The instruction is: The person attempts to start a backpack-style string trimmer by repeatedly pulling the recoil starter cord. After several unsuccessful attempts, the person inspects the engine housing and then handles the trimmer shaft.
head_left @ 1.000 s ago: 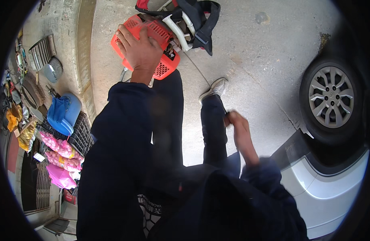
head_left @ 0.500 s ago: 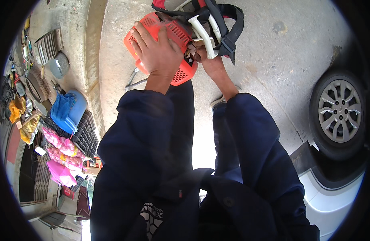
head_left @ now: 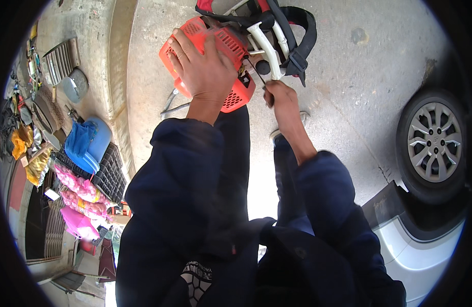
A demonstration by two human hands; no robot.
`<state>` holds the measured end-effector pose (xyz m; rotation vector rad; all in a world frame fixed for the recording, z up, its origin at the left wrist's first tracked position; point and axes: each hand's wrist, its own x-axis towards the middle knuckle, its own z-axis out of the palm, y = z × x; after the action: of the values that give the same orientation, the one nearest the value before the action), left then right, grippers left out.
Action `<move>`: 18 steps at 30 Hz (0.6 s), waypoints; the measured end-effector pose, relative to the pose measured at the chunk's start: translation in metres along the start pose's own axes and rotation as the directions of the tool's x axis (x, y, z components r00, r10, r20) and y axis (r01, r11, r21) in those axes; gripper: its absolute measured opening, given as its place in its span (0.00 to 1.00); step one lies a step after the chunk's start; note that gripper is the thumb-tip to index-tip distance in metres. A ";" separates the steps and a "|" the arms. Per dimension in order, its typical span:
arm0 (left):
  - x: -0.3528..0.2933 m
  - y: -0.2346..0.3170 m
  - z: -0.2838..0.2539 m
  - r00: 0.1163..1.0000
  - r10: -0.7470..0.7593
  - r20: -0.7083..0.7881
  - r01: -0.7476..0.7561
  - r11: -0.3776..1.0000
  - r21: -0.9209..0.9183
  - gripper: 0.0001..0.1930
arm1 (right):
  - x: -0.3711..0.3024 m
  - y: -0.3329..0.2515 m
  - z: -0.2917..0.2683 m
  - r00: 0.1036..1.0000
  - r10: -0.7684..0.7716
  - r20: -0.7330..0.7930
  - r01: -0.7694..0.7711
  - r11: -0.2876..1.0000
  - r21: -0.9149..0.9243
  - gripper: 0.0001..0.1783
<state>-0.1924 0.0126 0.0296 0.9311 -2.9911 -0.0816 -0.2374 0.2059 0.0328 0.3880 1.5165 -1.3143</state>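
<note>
A backpack-style engine with an orange-red slotted housing [head_left: 231, 43] rests on the concrete at the top of the view. Spread over its housing, my left hand [head_left: 207, 71] lies flat with the fingers apart. My right hand [head_left: 282, 97] is closed round a dark pull-starter handle [head_left: 268, 97]. From that handle a taut cord [head_left: 256, 71] runs back to the engine. A white tubular frame [head_left: 266, 48] and black shoulder straps [head_left: 302, 46] are attached on the engine's right side. My right fingers partly hide the handle.
A car wheel [head_left: 434, 140] and pale car body stand at the right. Along the left lie a blue tub [head_left: 98, 138], a black crate [head_left: 110, 171], pink net bags [head_left: 79, 181], a dustpan [head_left: 61, 61] and a concrete ledge [head_left: 120, 66]. My shoe [head_left: 303, 118] is close below the engine.
My right hand has drawn away from the engine, down and to the right, and the starter cord now shows stretched out. My left hand keeps its place on the housing.
</note>
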 end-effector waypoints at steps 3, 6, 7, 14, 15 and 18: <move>-0.001 0.001 0.000 1.000 -0.020 0.022 0.020 1.000 -0.014 0.26 | -0.018 -0.003 -0.001 1.000 0.009 -0.010 -0.008 0.999 0.043 0.14; 0.000 0.002 0.000 0.999 -0.021 0.029 0.021 1.000 0.005 0.26 | 0.028 0.006 0.020 0.999 -0.012 -0.040 0.007 0.992 -0.123 0.13; 0.000 0.002 0.000 1.000 -0.014 -0.010 0.014 1.000 0.002 0.25 | 0.048 0.009 0.027 0.949 -0.314 0.033 0.315 0.947 -0.059 0.13; 0.002 0.001 -0.001 1.000 -0.004 -0.017 0.003 1.000 -0.015 0.24 | 0.025 0.008 0.016 0.998 -0.046 -0.051 0.036 0.983 -0.183 0.16; 0.001 0.000 -0.002 1.000 -0.008 -0.003 0.008 1.000 -0.014 0.24 | 0.005 0.008 0.006 0.998 -0.015 -0.056 0.007 0.991 -0.137 0.16; 0.001 0.000 -0.002 1.000 0.011 0.008 -0.011 1.000 -0.005 0.25 | -0.020 0.016 -0.013 0.993 -0.038 -0.114 0.035 0.999 -0.026 0.16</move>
<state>-0.1929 0.0115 0.0320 0.9156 -3.0020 -0.0929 -0.2238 0.2300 0.0391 0.4280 1.6398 -1.3207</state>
